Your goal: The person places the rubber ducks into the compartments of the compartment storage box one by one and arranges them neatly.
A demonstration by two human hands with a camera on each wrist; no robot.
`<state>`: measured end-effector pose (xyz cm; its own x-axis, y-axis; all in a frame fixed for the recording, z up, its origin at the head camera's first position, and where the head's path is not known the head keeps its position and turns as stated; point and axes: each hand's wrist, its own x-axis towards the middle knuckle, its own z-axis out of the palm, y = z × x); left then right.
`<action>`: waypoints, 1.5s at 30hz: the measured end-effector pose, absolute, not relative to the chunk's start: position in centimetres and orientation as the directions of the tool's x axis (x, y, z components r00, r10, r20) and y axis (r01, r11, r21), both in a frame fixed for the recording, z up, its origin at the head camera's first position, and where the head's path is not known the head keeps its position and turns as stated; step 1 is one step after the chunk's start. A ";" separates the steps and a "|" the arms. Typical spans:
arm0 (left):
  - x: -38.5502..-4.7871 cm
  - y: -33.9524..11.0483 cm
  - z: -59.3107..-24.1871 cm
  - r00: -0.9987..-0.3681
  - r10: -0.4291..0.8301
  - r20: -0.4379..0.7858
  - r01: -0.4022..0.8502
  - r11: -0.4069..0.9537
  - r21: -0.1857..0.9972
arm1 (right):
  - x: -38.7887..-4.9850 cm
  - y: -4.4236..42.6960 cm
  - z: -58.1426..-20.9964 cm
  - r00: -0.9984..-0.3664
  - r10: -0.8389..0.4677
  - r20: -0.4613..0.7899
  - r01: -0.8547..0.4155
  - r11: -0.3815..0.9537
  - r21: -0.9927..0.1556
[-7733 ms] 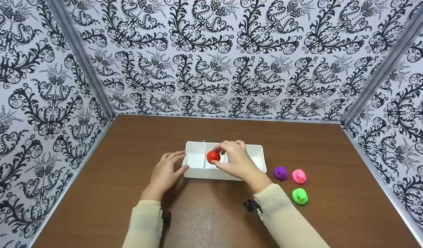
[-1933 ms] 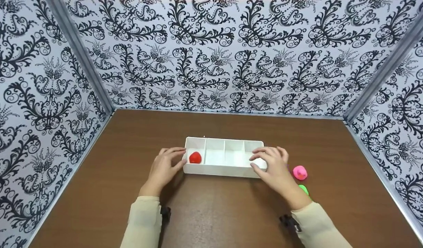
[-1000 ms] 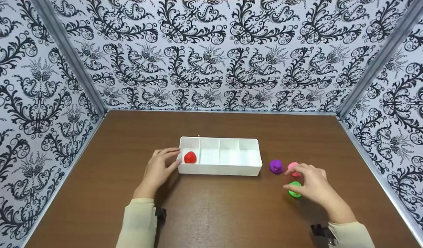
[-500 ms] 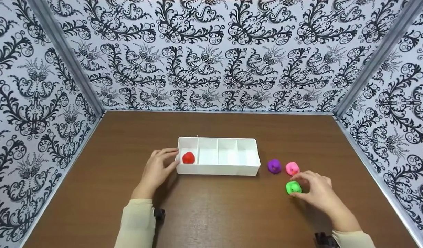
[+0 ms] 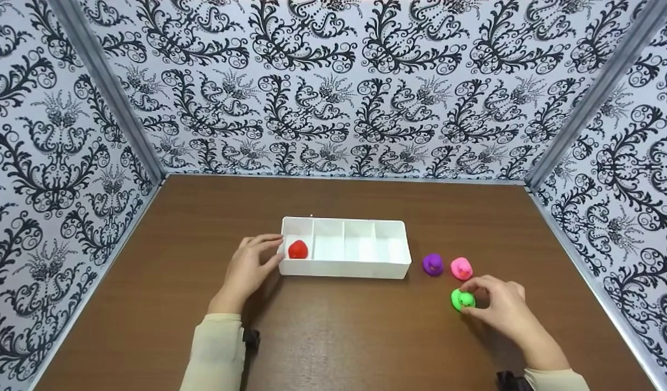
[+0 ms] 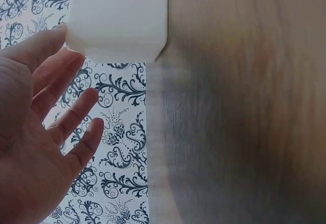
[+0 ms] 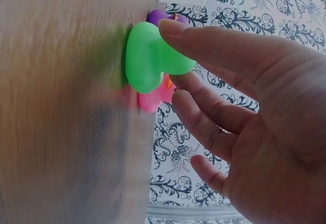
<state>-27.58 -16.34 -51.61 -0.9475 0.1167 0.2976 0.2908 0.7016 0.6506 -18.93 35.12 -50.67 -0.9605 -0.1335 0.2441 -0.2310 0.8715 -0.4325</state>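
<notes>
My right hand [image 5: 501, 305] pinches a small green duck [image 5: 463, 300] between thumb and fingers on the table; the right wrist view shows the thumb across the green duck [image 7: 145, 56]. With thumb and fingertips, my left hand [image 5: 248, 270] touches the left end of a white divided box [image 5: 344, 269]. In the left wrist view, that hand [image 6: 46, 112] has its other fingers spread below the white box [image 6: 119, 18]. A red object [image 5: 298, 250] lies in the box's leftmost compartment. Just behind the green duck sits a pink duck [image 5: 461, 269], with a purple duck [image 5: 433, 264] to its left.
The brown table [image 5: 333, 336] extends around the box and ducks. Patterned walls [image 5: 333, 92] enclose it at the back and both sides, with grey metal strips at the corners.
The red object went from my right hand into the leftmost compartment. My right hand moved right, away from the box, and closed on the green duck. My left hand stayed at the box's end.
</notes>
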 end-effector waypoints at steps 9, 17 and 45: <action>-27.5 -16.2 -51.6 -0.953 0.106 0.284 0.273 0.709 0.650 | -18.8 35.2 -50.9 -0.960 -0.122 0.253 -0.229 0.860 -0.457; -27.6 -16.2 -51.5 -0.954 0.105 0.282 0.270 0.715 0.645 | -18.7 35.2 -50.8 -0.960 -0.114 0.257 -0.227 0.852 -0.471; -27.7 -16.4 -51.7 -0.954 0.110 0.277 0.268 0.728 0.631 | -19.4 33.3 -49.6 -0.866 -0.176 0.468 -0.390 0.824 -0.412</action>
